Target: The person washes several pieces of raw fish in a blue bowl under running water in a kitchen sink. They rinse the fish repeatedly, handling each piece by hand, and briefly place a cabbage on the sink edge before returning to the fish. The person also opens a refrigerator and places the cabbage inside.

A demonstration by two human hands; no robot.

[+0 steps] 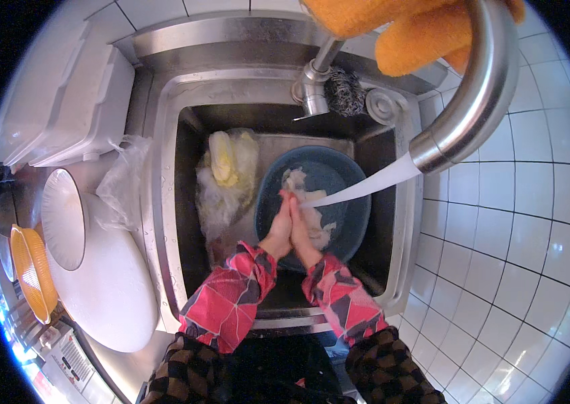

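My left hand (279, 230) and my right hand (302, 235) are pressed palm to palm over a blue basin (358, 214). Whether anything is held between the palms is hidden. Water runs in a white stream (365, 188) from the steel faucet (471, 121) onto my fingertips. Pale, ragged pieces of food (321, 237) lie in the basin around my hands; their kind is unclear. The basin stands in a stainless steel sink (163, 202). To its left, a yellow-white cabbage (222, 159) rests on a clear plastic bag (214, 202).
A steel-wool scourer (344, 92) sits behind the sink, with orange cloth (416, 43) hanging by the faucet. On the left counter are a round white board (113, 283), a white bowl (64, 217), an orange basket (32, 272) and white bins (93, 111). A tiled wall (492, 227) borders the right.
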